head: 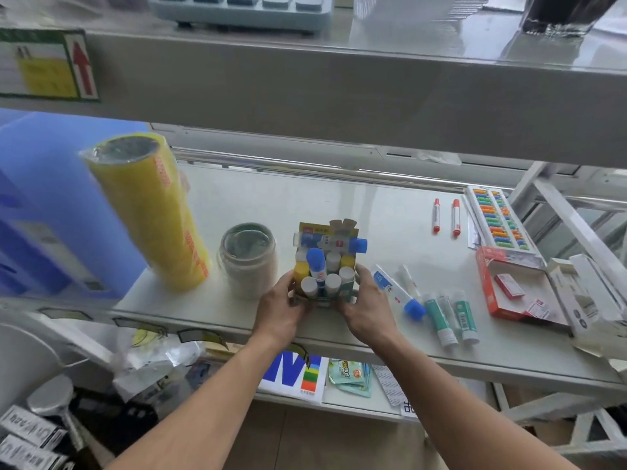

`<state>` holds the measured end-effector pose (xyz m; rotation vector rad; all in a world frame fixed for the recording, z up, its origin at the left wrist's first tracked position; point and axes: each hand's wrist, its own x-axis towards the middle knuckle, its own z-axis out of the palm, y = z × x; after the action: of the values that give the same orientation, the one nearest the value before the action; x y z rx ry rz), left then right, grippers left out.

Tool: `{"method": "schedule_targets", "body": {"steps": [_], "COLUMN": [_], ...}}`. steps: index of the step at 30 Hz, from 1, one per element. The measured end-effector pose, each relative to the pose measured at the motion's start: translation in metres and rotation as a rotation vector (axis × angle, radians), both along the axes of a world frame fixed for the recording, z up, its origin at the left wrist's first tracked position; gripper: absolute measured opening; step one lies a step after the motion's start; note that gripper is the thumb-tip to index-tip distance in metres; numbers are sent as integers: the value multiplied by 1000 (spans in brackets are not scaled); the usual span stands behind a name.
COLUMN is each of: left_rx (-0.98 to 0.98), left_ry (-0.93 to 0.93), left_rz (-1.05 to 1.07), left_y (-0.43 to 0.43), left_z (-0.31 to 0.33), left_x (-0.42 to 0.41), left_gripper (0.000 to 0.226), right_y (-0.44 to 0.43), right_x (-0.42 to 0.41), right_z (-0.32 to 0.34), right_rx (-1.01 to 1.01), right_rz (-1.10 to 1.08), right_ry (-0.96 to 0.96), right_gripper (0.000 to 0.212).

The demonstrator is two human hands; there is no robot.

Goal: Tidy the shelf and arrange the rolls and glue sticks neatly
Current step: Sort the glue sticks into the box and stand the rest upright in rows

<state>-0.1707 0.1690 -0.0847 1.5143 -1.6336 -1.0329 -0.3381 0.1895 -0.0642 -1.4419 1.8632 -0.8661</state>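
Observation:
A small cardboard box of glue sticks (326, 266) stands near the front edge of the white shelf (339, 198), with white, yellow and blue caps showing and one blue-capped stick lying across its top. My left hand (282, 306) grips its left side and my right hand (365, 305) grips its right side. Left of the box stands a short clear tape roll (247, 257), and further left a tall yellow tape roll (149, 212) leans tilted. Loose glue sticks (400, 291) and green tubes (451, 317) lie to the right of the box.
A blue plastic box (44, 205) fills the shelf's left end. Two red markers (446, 217), a tray of coloured pieces (497, 217), an open red carton (519, 290) and white boxes (587, 300) occupy the right. Another shelf (339, 96) overhangs above; packets lie on the one below.

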Motion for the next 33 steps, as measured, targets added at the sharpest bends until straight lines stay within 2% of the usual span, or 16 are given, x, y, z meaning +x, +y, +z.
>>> {"method": "schedule_targets", "body": {"steps": [9,12,14,16,19,23,25,29,31,33], "left_rx": [-5,-193,-360,-438,-409,-420,-449,-581,-666,-727], "left_ry": [-23,-89,-77,-83,-153,-243,-262,-248,-232,-214], "left_rz": [-12,50,109,106,64,14,20,10,7,-11], "left_y": [4,23,31,27,11,6,6,8,10,10], "left_z": [10,27,44,63,83,95,104,141,166,190], "left_x": [-3,-5,-9,-13,-17,-15,-12,-14,-21,-35], "left_gripper": [43,60,65,59,45,32,33,32,31,32], "right_y": [-2,3,-3,-18,-40,-45,-43,-35,-33,-32], "right_x": [-6,-17,-27,-35,-38,-40,-47,-76,-101,-127], "right_z": [2,16,34,48,58,59,61,82,94,108], "right_rx": [66,51,-20,-14,63,48,27,-31,-104,-198], "right_rz": [16,-42,-119,-151,-112,-69,-69,-100,-141,-187], "right_ry": [-33,-165,-302,-372,-393,-369,-428,-710,-754,-711], "right_gripper": [81,87,79,69,58,28,22,21,13,6]}}
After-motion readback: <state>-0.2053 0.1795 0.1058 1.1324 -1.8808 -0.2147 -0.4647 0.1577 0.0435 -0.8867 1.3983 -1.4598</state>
